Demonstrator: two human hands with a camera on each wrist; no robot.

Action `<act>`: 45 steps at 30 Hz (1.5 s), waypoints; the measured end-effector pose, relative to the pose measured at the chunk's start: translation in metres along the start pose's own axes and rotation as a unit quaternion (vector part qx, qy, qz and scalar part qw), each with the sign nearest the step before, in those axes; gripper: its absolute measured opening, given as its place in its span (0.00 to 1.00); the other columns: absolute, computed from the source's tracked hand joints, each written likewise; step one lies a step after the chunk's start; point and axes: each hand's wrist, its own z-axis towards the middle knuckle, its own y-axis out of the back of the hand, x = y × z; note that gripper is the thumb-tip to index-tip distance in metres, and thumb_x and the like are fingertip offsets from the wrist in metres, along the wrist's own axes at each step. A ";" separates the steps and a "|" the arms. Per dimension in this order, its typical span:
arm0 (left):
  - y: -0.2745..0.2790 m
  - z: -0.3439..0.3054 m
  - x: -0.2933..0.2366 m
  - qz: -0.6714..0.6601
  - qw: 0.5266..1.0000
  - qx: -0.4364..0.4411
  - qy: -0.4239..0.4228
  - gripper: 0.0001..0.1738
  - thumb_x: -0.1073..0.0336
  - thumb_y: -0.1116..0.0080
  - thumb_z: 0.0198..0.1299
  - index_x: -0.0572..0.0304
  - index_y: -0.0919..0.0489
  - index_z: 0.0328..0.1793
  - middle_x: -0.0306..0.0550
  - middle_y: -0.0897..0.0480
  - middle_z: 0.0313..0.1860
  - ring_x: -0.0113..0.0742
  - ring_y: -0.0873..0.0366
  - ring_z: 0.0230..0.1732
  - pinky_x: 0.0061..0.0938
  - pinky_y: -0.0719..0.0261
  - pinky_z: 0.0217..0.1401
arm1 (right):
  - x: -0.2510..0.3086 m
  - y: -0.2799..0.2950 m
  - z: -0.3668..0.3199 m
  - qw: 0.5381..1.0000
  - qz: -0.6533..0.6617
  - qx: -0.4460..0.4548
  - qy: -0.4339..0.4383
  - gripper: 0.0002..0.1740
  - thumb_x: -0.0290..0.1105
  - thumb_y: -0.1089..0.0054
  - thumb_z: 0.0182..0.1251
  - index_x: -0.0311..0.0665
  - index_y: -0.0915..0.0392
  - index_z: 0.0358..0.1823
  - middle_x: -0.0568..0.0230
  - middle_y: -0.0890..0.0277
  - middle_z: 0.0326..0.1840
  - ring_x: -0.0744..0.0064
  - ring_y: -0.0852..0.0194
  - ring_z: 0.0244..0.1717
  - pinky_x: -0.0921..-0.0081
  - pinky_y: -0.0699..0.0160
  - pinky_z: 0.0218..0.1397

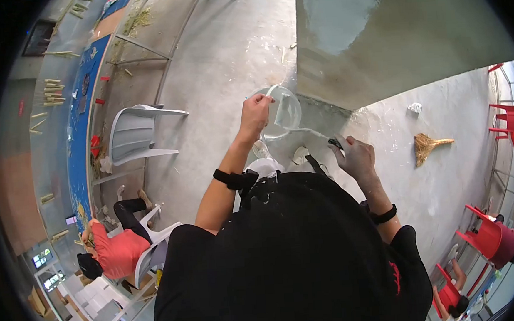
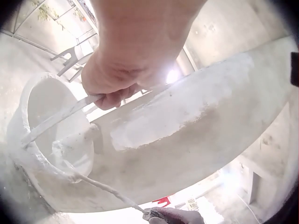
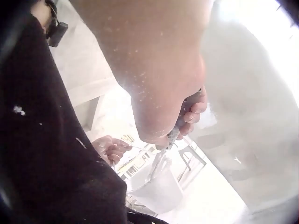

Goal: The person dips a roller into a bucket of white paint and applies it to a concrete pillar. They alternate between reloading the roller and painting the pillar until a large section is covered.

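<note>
My left hand point(image 1: 255, 114) pinches a white-smeared stick point(image 2: 60, 119) that reaches across the mouth of a translucent white bucket point(image 1: 297, 112). My right hand point(image 1: 360, 157) grips the dark handle point(image 1: 335, 143) of a tool whose thin, white-coated rod point(image 2: 105, 186) runs into the bucket. Inside, the tool's far end is thick with white coating. The right palm hides part of the handle in the right wrist view. Beyond the bucket stands a large grey-green panel point(image 1: 402, 40), with a whiter patch point(image 2: 159, 122) spread over part of it.
A grey plastic chair point(image 1: 134, 132) stands at left beside a long blue-topped table point(image 1: 87, 121). A person in red point(image 1: 118, 248) sits there. On the floor at right lie a straw broom point(image 1: 427, 148) and a crumpled white scrap point(image 1: 414, 108). Red chairs point(image 1: 485, 232) line the far right.
</note>
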 end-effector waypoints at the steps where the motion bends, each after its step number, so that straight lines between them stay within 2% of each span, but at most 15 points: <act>1: 0.000 0.001 -0.002 0.002 1.000 0.004 0.002 0.09 0.66 0.50 0.63 0.62 0.23 0.33 0.29 0.40 0.12 0.19 0.49 0.10 0.20 0.51 0.13 | -0.003 0.001 -0.002 1.000 -0.009 -0.002 -0.012 0.19 0.49 0.43 0.62 0.48 0.20 0.49 0.64 0.24 0.25 0.61 0.21 0.26 0.65 0.25 0.29; 10: -0.006 0.011 0.003 0.006 1.000 -0.001 -0.008 0.08 0.67 0.50 0.62 0.64 0.24 0.34 0.29 0.40 0.13 0.20 0.49 0.10 0.21 0.52 0.13 | -0.021 -0.002 -0.014 0.998 0.003 -0.040 -0.054 0.17 0.48 0.42 0.62 0.47 0.19 0.45 0.63 0.24 0.25 0.61 0.22 0.26 0.67 0.25 0.28; 12: -0.004 0.011 0.002 -0.023 1.000 -0.002 0.016 0.08 0.67 0.49 0.62 0.63 0.24 0.34 0.30 0.39 0.13 0.20 0.48 0.11 0.21 0.51 0.13 | -0.027 -0.004 -0.018 0.997 0.004 -0.044 -0.068 0.17 0.48 0.42 0.62 0.48 0.19 0.45 0.63 0.24 0.24 0.61 0.22 0.26 0.66 0.26 0.28; 15: -0.006 0.004 -0.002 -0.016 1.000 -0.002 0.009 0.08 0.66 0.48 0.62 0.64 0.24 0.34 0.30 0.39 0.14 0.20 0.47 0.11 0.21 0.51 0.13 | -0.032 -0.012 -0.025 0.990 0.043 -0.071 -0.113 0.16 0.47 0.42 0.62 0.48 0.19 0.44 0.63 0.23 0.25 0.61 0.21 0.26 0.66 0.25 0.28; 17: -0.003 0.005 0.003 -0.028 1.000 0.007 0.010 0.08 0.66 0.48 0.62 0.64 0.24 0.34 0.30 0.39 0.14 0.20 0.47 0.11 0.21 0.50 0.13 | -0.033 -0.019 -0.024 0.976 0.129 -0.069 -0.163 0.15 0.46 0.43 0.63 0.47 0.20 0.43 0.62 0.21 0.29 0.60 0.20 0.28 0.67 0.25 0.29; 21: 0.002 0.000 0.002 -0.012 1.000 -0.011 0.006 0.08 0.66 0.48 0.62 0.64 0.23 0.34 0.30 0.39 0.14 0.20 0.47 0.11 0.20 0.51 0.13 | -0.034 -0.029 -0.018 0.968 0.130 -0.096 -0.190 0.15 0.45 0.44 0.63 0.46 0.20 0.44 0.61 0.19 0.32 0.58 0.20 0.30 0.66 0.24 0.32; 23: 0.007 0.000 0.002 -0.011 1.000 -0.009 0.005 0.08 0.66 0.48 0.62 0.64 0.23 0.35 0.30 0.39 0.14 0.20 0.47 0.11 0.20 0.50 0.13 | -0.035 -0.037 -0.012 0.953 0.131 -0.125 -0.241 0.16 0.44 0.44 0.64 0.44 0.19 0.45 0.58 0.18 0.36 0.59 0.18 0.33 0.67 0.22 0.36; 24: 0.010 -0.001 0.003 -0.012 1.000 -0.013 0.005 0.08 0.66 0.48 0.62 0.64 0.23 0.35 0.30 0.39 0.14 0.20 0.46 0.11 0.20 0.50 0.13 | -0.034 -0.039 -0.008 0.952 0.130 -0.130 -0.243 0.16 0.44 0.44 0.64 0.44 0.19 0.45 0.58 0.18 0.36 0.59 0.18 0.33 0.67 0.22 0.36; 26: 0.016 -0.003 0.005 -0.017 1.000 -0.011 0.011 0.08 0.66 0.49 0.62 0.64 0.23 0.35 0.31 0.39 0.14 0.20 0.46 0.11 0.20 0.50 0.13 | -0.029 -0.043 0.000 0.930 0.163 -0.215 -0.249 0.17 0.44 0.45 0.66 0.40 0.20 0.47 0.54 0.18 0.37 0.57 0.18 0.35 0.66 0.22 0.38; 30: 0.025 -0.008 0.014 -0.006 1.000 -0.011 0.014 0.09 0.65 0.48 0.62 0.64 0.23 0.34 0.30 0.38 0.13 0.19 0.46 0.11 0.20 0.48 0.13 | -0.017 -0.046 0.017 0.901 0.206 -0.266 -0.274 0.19 0.43 0.47 0.68 0.35 0.22 0.49 0.49 0.20 0.39 0.54 0.19 0.39 0.66 0.23 0.41; 33: 0.035 -0.016 0.021 0.016 1.000 0.002 -0.002 0.10 0.65 0.49 0.62 0.64 0.23 0.34 0.29 0.39 0.13 0.18 0.46 0.11 0.20 0.48 0.12 | -0.006 -0.053 0.034 0.872 0.233 -0.337 -0.268 0.17 0.41 0.47 0.68 0.34 0.23 0.48 0.49 0.20 0.39 0.54 0.19 0.39 0.66 0.23 0.42; 37: 0.048 -0.015 0.025 0.007 1.000 0.022 0.007 0.10 0.66 0.50 0.63 0.65 0.22 0.36 0.29 0.38 0.12 0.18 0.46 0.10 0.19 0.49 0.11 | 0.009 -0.055 0.059 0.845 0.301 -0.340 -0.283 0.17 0.39 0.49 0.70 0.33 0.26 0.50 0.47 0.21 0.39 0.55 0.20 0.40 0.67 0.24 0.42; 38: 0.051 -0.014 0.025 0.003 1.000 0.025 0.002 0.10 0.66 0.50 0.64 0.65 0.22 0.36 0.29 0.39 0.12 0.18 0.47 0.10 0.19 0.50 0.11 | 0.008 -0.062 0.068 0.835 0.313 -0.360 -0.273 0.17 0.38 0.50 0.70 0.33 0.27 0.51 0.50 0.21 0.38 0.59 0.20 0.40 0.69 0.25 0.43; 41: 0.059 -0.013 0.019 0.021 0.998 0.054 -0.009 0.10 0.65 0.50 0.64 0.65 0.22 0.36 0.29 0.39 0.13 0.17 0.47 0.10 0.18 0.50 0.11 | 0.020 -0.039 0.089 0.809 0.363 -0.363 -0.286 0.20 0.42 0.49 0.70 0.31 0.27 0.50 0.44 0.22 0.42 0.53 0.20 0.44 0.65 0.25 0.46; 45: 0.073 -0.016 0.010 0.029 0.996 0.077 -0.020 0.10 0.65 0.50 0.64 0.64 0.22 0.37 0.29 0.38 0.14 0.18 0.46 0.12 0.17 0.49 0.14 | 0.032 -0.006 0.123 0.776 0.370 -0.442 -0.257 0.20 0.42 0.49 0.70 0.31 0.28 0.51 0.46 0.21 0.40 0.55 0.20 0.42 0.65 0.25 0.45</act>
